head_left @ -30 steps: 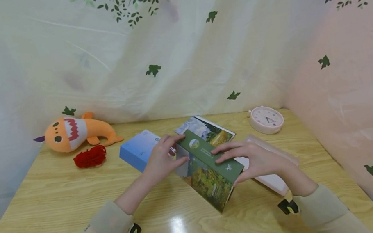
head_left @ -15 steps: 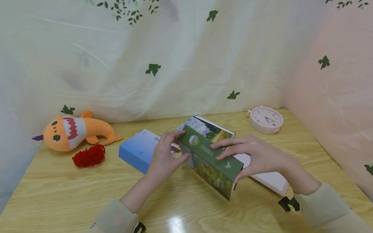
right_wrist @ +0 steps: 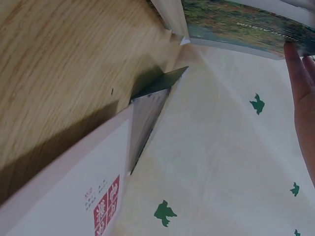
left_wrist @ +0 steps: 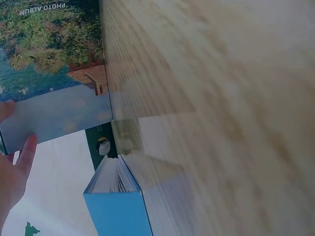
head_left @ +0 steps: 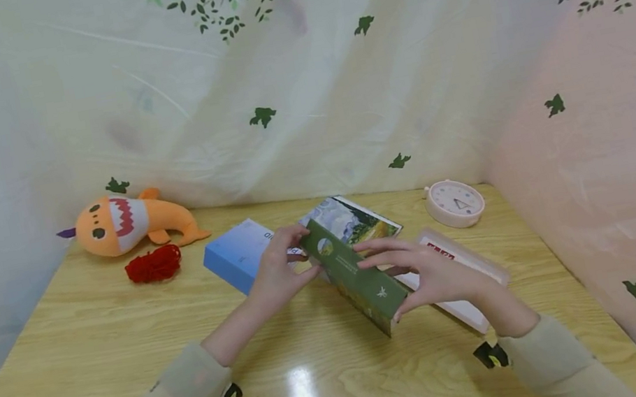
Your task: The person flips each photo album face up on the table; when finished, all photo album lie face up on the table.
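We find the green-spined photo album (head_left: 351,269) at the centre of the work, spine up, running from eleven to five o'clock. The left hand (head_left: 278,262) grips the eleven-o'clock end between thumb and fingers; the right hand (head_left: 442,272) grips it towards five o'clock, fingers spread and bent over the spine. We cannot tell whether the lower edge bears on the wooden table (head_left: 132,373). From the album, a blue book (head_left: 232,256) lies at ten o'clock, a landscape-covered album (head_left: 356,218) at twelve, a pale case (head_left: 475,254) at three.

In our judgement, a loosened right grip could drop that end or let the covers splay; swinging towards twelve could knock the neighbouring album.

Both wrist views show "PHOTO ALBUM" lettering, illegible from the head; the left alone shows the blue book's fanned page edges. Only the head view shows the plush shark (head_left: 127,225) and pink alarm clock (head_left: 456,204).
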`<state>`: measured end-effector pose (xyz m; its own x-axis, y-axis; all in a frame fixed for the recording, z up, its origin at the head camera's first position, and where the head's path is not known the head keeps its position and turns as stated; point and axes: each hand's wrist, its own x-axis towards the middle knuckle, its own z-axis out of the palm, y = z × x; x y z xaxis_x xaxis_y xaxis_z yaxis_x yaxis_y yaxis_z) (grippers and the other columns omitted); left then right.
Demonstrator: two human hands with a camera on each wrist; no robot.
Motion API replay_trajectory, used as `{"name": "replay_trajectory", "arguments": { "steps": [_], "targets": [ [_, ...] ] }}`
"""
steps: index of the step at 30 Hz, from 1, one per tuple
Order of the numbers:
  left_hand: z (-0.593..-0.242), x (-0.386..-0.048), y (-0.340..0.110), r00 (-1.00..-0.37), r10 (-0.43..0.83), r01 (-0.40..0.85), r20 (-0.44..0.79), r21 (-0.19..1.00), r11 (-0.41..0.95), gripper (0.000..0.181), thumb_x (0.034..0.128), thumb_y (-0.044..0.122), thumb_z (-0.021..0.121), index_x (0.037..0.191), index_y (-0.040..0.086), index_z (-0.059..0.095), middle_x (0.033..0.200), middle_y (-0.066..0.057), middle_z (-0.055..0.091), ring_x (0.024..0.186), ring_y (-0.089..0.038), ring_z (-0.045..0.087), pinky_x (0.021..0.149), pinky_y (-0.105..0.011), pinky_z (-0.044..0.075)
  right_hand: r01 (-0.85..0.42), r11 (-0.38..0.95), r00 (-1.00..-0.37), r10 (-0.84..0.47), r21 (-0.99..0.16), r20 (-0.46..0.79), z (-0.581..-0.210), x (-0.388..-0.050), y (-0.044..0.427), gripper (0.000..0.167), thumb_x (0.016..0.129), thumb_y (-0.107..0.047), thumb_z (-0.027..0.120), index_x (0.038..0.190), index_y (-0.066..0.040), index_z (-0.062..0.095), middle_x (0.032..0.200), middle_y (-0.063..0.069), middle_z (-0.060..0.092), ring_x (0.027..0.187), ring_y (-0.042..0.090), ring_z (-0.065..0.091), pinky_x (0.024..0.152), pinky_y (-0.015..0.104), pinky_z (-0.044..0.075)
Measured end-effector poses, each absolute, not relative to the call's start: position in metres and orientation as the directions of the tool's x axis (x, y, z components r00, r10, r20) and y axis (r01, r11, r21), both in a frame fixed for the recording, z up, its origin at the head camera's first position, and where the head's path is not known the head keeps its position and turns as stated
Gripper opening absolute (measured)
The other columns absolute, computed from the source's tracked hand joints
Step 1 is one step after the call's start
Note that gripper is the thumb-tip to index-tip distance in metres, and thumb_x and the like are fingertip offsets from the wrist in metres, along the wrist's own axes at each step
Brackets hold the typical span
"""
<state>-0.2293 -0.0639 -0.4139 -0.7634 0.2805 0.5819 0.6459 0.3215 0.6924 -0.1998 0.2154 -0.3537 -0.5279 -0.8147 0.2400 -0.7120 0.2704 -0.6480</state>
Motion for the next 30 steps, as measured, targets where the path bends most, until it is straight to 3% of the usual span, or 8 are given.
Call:
{"name": "replay_trajectory", "arguments": {
  "steps": [8,13,19,26,30],
  "targets": [
    [-0.416,-0.226,-0.072,-0.788,0.297,0.614,0.54,0.731,0.3,0.066,0.0721,0.003,0.08,0.129,0.006,0.048,0.118,-0.012,0.054,0.101,-0.025,0.061,0.078,-0.031,0.056,-0.604,0.272,-0.587,-0.788,-0.749,0.187,-0.361,-0.199,0.212,0.101,0.06,-0.015,0.089,0.146,-0.014,0.036,0.148,0.008,0.036,0.129,0.024,0.042,0.092,0.036,0.05],
    [-0.412,-0.221,-0.08,-0.82,0.289,0.567,0.494,0.766,0.301,0.068,0.0745,0.01,0.08,0.134,0.01,0.048,0.106,-0.009,0.059,0.097,-0.022,0.063,0.081,-0.035,0.055,-0.558,0.296,-0.61,-0.78,-0.775,0.142,-0.366,-0.198,0.209,0.1,0.062,-0.016,0.088,0.146,-0.011,0.035,0.146,0.012,0.04,0.128,0.027,0.044,0.09,0.034,0.051],
    [-0.41,-0.215,-0.087,-0.825,0.284,0.565,0.489,0.73,0.383,0.067,0.0728,0.016,0.082,0.132,0.008,0.052,0.103,-0.008,0.063,0.095,-0.023,0.061,0.08,-0.042,0.055,-0.581,0.243,-0.57,-0.802,-0.777,0.176,-0.37,-0.197,0.203,0.093,0.063,-0.014,0.088,0.142,-0.008,0.04,0.142,0.014,0.044,0.126,0.031,0.045,0.084,0.033,0.054],
    [-0.409,-0.21,-0.095,-0.828,0.276,0.558,0.488,0.663,0.499,0.065,0.0681,0.024,0.086,0.124,0.01,0.055,0.092,-0.001,0.062,0.078,-0.02,0.057,0.065,-0.034,0.051,-0.572,0.23,-0.549,-0.82,-0.787,0.159,-0.374,-0.194,0.197,0.093,0.064,-0.019,0.088,0.143,-0.011,0.04,0.144,0.012,0.04,0.128,0.027,0.043,0.081,0.032,0.055],
    [-0.408,-0.206,-0.098,-0.832,0.3,0.554,0.467,0.662,0.505,0.066,0.068,0.022,0.086,0.123,0.008,0.053,0.091,-0.001,0.062,0.076,-0.019,0.058,0.064,-0.032,0.052,-0.586,0.208,-0.506,-0.849,-0.783,0.154,-0.375,-0.192,0.194,0.09,0.067,-0.023,0.087,0.143,-0.011,0.04,0.146,0.014,0.036,0.131,0.024,0.04,0.085,0.034,0.054]
  ]
}}
